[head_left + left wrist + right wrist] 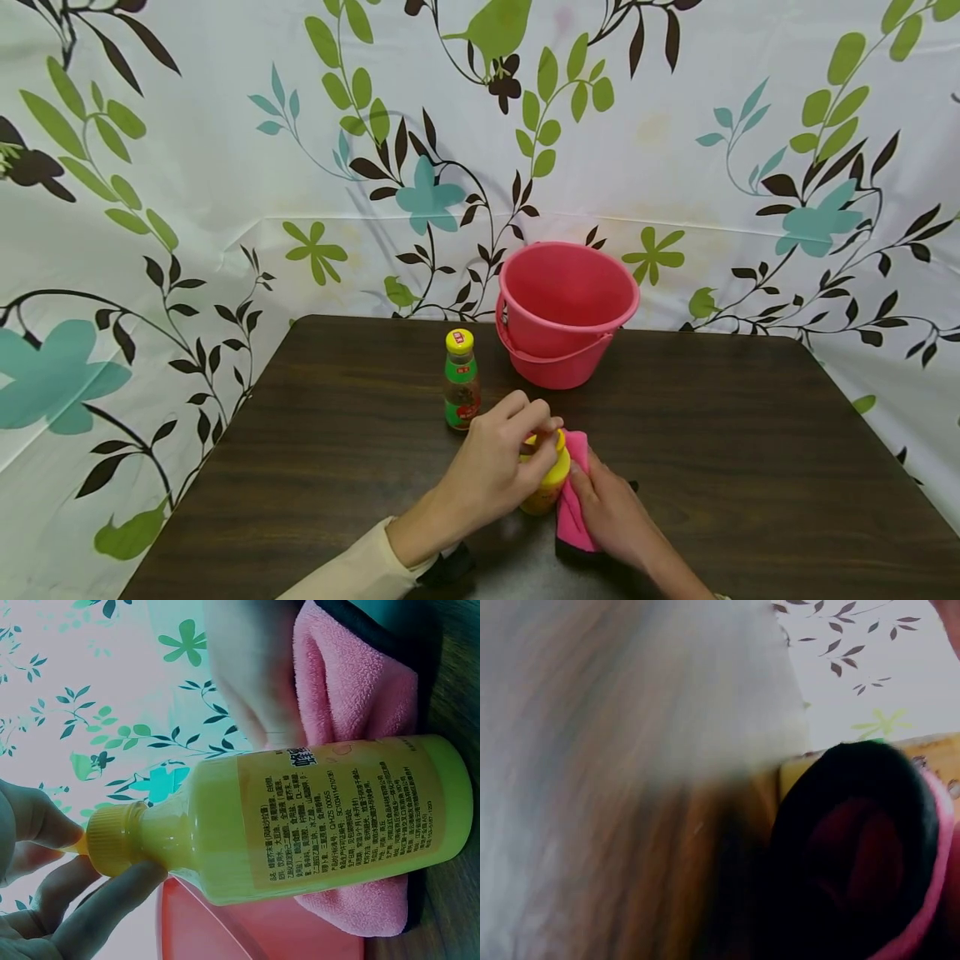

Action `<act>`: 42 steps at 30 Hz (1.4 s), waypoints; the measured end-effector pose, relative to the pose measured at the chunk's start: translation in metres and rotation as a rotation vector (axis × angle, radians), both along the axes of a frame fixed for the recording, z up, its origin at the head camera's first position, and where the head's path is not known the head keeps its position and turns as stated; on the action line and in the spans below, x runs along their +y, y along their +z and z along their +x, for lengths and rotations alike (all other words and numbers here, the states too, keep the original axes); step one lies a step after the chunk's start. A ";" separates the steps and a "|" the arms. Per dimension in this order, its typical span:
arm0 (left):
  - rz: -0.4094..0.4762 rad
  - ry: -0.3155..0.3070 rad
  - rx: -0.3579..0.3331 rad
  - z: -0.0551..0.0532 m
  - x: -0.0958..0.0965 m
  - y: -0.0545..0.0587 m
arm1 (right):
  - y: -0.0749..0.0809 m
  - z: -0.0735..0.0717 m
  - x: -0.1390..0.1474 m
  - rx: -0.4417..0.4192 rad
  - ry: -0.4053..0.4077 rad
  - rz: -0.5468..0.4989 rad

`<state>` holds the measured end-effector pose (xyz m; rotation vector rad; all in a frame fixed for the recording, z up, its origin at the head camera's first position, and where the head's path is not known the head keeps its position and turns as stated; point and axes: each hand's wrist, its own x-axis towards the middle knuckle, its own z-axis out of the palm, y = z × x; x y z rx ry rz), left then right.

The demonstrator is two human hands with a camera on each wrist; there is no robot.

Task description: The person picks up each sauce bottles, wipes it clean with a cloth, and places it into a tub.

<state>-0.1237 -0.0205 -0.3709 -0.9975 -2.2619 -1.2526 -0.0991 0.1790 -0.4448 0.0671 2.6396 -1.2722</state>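
Observation:
A yellow plastic squeeze bottle (322, 817) with a printed label stands on the table. At its top, my left hand (495, 458) pinches the ridged yellow cap (116, 838) between fingertips and thumb. My right hand (618, 517) grips a pink fluffy cloth (573, 512) with a black edge and presses it round the bottle's side. In the left wrist view the cloth shows on both sides of the bottle. Dark folds of the cloth fill the lower right of the right wrist view, with a sliver of the yellow label behind.
Behind the hands stands a glass bottle (461, 387) with a yellow cap and green-and-red labels. To its right, a pink bucket (562, 367) sits near the back of the dark wood table (337, 500). A leaf-patterned sheet (202, 125) hangs behind the table.

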 end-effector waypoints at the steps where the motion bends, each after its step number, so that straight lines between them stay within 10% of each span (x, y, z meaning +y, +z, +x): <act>1: -0.003 -0.001 -0.001 0.000 0.000 0.000 | 0.002 0.000 -0.001 -0.011 -0.018 -0.034; 12: -0.012 -0.017 0.011 -0.001 0.001 0.002 | 0.034 0.009 -0.009 -0.016 -0.147 -0.383; 42: 0.014 0.009 0.031 0.000 0.001 -0.002 | 0.087 0.016 0.010 0.182 -0.277 -0.490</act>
